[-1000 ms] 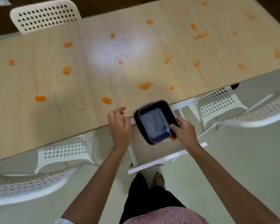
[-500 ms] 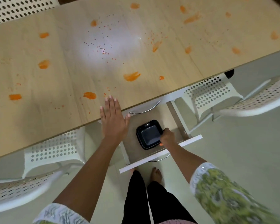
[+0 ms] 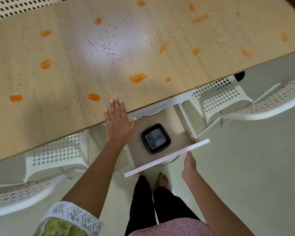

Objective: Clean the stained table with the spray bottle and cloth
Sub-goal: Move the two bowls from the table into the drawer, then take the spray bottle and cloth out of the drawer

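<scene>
White perforated chairs (image 3: 216,97) stand tucked along the near edge of the surface (image 3: 160,65), which is smeared with orange stains (image 3: 137,77). A drawer (image 3: 167,156) is pulled out, a black tray (image 3: 155,138) inside. Left hand (image 3: 117,121) lies flat, fingers straight, on the surface edge. Right hand (image 3: 189,166) touches the drawer front, grasping nothing

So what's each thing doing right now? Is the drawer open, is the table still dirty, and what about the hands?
Table: dirty, with orange smears and specks all over the top.
Drawer: pulled open under the table edge.
Black dish: lying in the drawer, looks empty.
Left hand: flat and open on the table edge.
Right hand: fingers straight, at the drawer front, holding nothing.
White chairs: tucked partly under the table.
</scene>
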